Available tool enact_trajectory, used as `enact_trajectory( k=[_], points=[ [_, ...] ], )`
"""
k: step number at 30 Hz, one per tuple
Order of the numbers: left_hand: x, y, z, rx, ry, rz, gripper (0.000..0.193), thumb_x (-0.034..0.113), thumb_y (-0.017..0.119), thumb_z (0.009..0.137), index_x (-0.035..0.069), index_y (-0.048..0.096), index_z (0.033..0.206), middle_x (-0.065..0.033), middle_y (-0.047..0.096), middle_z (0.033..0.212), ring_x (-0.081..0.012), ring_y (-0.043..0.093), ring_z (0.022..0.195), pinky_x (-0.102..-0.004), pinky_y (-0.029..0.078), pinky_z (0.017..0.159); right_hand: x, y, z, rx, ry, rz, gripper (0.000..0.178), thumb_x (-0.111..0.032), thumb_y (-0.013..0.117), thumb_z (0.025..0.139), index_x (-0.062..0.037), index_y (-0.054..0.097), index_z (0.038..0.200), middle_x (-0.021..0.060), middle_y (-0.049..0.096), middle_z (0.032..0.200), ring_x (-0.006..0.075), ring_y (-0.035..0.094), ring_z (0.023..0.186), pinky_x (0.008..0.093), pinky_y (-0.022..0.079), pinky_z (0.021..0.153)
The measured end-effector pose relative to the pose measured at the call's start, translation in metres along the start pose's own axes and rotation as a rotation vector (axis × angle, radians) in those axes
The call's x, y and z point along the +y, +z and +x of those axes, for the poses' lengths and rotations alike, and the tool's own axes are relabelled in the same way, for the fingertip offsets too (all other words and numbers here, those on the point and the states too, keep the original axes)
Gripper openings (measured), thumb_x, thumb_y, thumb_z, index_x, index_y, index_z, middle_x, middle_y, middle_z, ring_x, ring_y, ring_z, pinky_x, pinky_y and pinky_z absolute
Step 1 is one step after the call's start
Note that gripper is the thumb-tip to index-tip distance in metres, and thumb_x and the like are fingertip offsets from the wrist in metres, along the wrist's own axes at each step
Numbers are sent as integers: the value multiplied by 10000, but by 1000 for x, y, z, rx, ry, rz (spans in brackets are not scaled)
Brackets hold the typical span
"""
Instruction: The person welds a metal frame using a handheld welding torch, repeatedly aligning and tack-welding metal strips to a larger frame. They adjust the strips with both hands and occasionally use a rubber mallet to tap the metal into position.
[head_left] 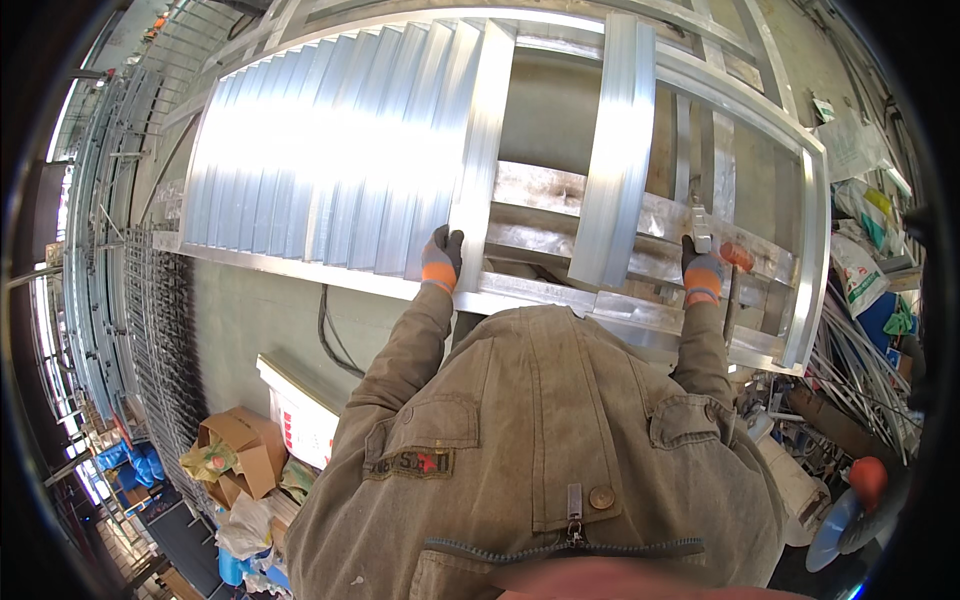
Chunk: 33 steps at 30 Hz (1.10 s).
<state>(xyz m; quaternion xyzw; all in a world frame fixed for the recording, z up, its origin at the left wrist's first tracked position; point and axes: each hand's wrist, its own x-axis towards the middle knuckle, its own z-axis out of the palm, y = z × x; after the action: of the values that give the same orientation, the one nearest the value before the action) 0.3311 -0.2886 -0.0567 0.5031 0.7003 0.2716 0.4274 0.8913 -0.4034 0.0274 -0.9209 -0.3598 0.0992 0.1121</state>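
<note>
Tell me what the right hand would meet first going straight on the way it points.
The right hand would probably meet the small metal piece just ahead; whether they touch is unclear.

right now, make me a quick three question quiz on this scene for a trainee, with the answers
1. True or false: the right hand rests on the packed row of slats.
2. Which hand is nearer the cardboard box? A) the left hand B) the right hand
3. Fill in: a separate slat lies apart from the row, on its ____ side.

Key: 1. False; 2. A; 3. right
</note>
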Motion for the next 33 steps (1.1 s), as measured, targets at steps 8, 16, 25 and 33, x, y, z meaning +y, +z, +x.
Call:
enact_trajectory(
  k=[8, 16, 25, 33],
  points=[
    [11, -16, 3, -77, -20, -12, 489, 336, 759, 1037, -32, 730, 1358, -193, 801, 1199, -262, 732, 1076, -380, 559, 990, -18, 8, -14, 2, -33, -39, 542, -518, 709, 1010, -106, 714, 1361, 272, 789, 1173, 506, 727, 1151, 556, 585, 966],
    [15, -49, 59, -419, 56, 432, 683, 552, 827, 948, -17, 764, 1323, -136, 815, 1046, -242, 735, 886, -407, 588, 803, 0, 50, -1, -113, -41, -211, 491, -442, 694, 1009, -119, 669, 1379, 251, 796, 1200, 471, 742, 1167, 552, 587, 991],
    [65, -65, 80, -581, -172, 608, 587, 612, 954, 797, 92, 816, 1032, -27, 730, 841, -159, 608, 717, -354, 525, 661, -9, 61, -12, -197, -115, -248, 627, -493, 729, 986, -139, 603, 1488, 264, 774, 1263, 475, 727, 1199, 565, 576, 1004],
    [75, -71, 88, -722, -271, 549, 499, 588, 931, 830, 127, 739, 816, 0, 690, 771, -136, 578, 666, -325, 492, 610, -56, 15, -51, -73, -338, -246, 654, -324, 814, 943, -95, 608, 1519, 218, 755, 1280, 431, 701, 1222, 534, 552, 1049]
  ],
)
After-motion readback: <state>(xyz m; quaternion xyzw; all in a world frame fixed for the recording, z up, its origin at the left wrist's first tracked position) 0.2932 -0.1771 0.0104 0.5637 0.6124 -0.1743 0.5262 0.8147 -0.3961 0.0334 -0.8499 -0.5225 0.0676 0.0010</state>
